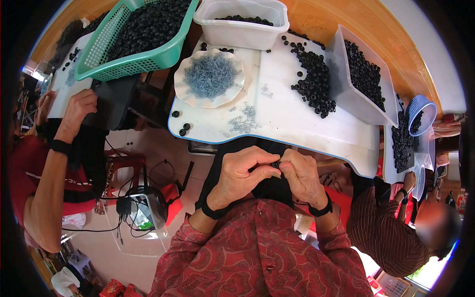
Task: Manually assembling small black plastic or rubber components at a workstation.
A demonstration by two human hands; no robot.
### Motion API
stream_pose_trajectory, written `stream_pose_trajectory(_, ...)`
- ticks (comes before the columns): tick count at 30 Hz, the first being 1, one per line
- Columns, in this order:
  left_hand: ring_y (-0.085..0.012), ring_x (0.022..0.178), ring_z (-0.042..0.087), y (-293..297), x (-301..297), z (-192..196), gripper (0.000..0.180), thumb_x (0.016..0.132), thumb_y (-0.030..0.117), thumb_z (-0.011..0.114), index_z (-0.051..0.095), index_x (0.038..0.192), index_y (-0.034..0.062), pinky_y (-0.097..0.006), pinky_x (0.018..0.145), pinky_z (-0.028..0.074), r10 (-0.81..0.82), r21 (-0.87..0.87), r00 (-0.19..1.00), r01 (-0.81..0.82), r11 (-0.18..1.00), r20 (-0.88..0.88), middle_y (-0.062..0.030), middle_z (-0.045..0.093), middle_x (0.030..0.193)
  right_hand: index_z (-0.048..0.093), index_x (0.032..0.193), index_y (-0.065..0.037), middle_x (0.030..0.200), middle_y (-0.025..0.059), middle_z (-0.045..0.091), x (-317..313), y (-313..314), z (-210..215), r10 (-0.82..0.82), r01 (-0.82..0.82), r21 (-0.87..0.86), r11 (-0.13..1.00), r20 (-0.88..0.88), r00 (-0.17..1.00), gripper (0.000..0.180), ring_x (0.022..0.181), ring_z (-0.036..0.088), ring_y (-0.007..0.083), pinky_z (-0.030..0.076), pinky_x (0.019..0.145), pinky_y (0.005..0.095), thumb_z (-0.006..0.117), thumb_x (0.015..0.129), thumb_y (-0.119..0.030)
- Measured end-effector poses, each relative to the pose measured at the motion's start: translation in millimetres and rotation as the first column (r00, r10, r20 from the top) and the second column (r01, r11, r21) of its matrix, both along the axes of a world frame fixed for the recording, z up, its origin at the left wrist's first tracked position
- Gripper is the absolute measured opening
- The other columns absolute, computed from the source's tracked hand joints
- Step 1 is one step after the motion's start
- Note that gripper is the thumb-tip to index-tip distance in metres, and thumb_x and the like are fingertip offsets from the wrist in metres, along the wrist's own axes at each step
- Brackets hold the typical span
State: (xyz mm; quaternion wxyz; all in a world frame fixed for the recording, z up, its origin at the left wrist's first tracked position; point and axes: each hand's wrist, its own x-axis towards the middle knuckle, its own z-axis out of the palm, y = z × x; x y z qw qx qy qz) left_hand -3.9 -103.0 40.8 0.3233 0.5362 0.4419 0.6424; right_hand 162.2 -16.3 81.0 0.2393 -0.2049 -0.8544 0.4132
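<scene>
In front of my red patterned shirt, below the table's near edge, both hands meet. My left hand (242,175) pinches a small black ring-shaped part (275,164) between thumb and fingers. My right hand (303,177) closes on the same part from the other side, and its fingertips hide much of it. On the white tabletop (292,126), a scalloped white plate (182,81) holds a heap of tiny clear bluish pieces (210,74). More clear pieces (242,121) lie scattered nearby. A pile of black ring-shaped parts (314,81) spreads to the right.
A green basket (163,59) and a white tub (237,34), both with black parts, stand at the back. A translucent bin (341,89) is at the right, a blue basket (420,111) beyond. Co-workers sit left (44,188) and right (386,227). Cables (123,198) hang at lower left.
</scene>
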Motion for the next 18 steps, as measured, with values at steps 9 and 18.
stream_pose_trajectory(9,-0.0192,0.071,0.067,3,0,6,0.025,0.071,0.001,0.08,0.069,0.093,0.0007,-0.027,0.06,0.052,0.076,0.03,0.995,-0.074,0.997,-0.07,-0.0101,0.069,0.081,0.053,0.08,0.0,0.063,0.009,0.048,0,-6,-5,-0.074,0.082,-0.238,0.968,0.044,0.996,0.034,0.053,0.048,0.0194,0.037,0.049,0.0318,0.049,0.102,-0.026)
stream_pose_trajectory(18,-0.0197,0.073,0.068,5,0,1,0.025,0.071,0.0,0.079,0.068,0.093,0.0015,-0.026,0.061,0.053,0.045,0.06,0.997,-0.041,0.997,-0.07,-0.0101,0.069,0.083,0.051,0.076,-0.003,0.065,-0.0022,0.045,3,-17,-6,-0.133,0.118,-0.65,0.751,0.025,0.991,0.038,0.056,0.037,0.0044,0.031,0.049,0.0223,0.044,0.105,-0.027)
